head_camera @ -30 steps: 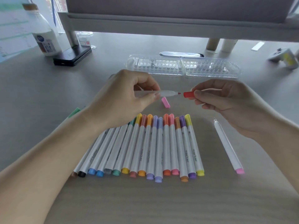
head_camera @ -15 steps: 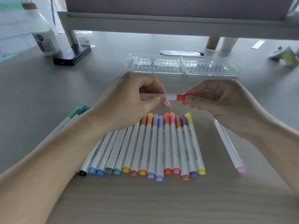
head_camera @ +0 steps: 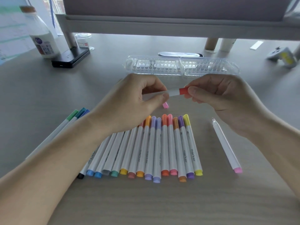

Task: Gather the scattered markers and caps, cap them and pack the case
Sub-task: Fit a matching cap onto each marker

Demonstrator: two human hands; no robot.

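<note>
Woodgrain desk (head_camera: pixel 162 207); ribbed clear case (head_camera: pixel 181 66); slim red-capped marker (head_camera: pixel 176 92).

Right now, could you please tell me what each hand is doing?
Left hand: pinching the white marker barrel.
Right hand: pinching the red plastic cap on it.

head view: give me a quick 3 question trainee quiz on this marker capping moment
1. True or false: the right hand pinches a red cap already on the marker in the grip of the left hand.
2. The loose pink cap lies: A on the table between the clear case and the marker row; B inside the case; C atop the row.
3. Fill in: the lone uncapped marker right of the row has a ____ end plug.
Key: 1 true; 2 A; 3 pink.
</note>
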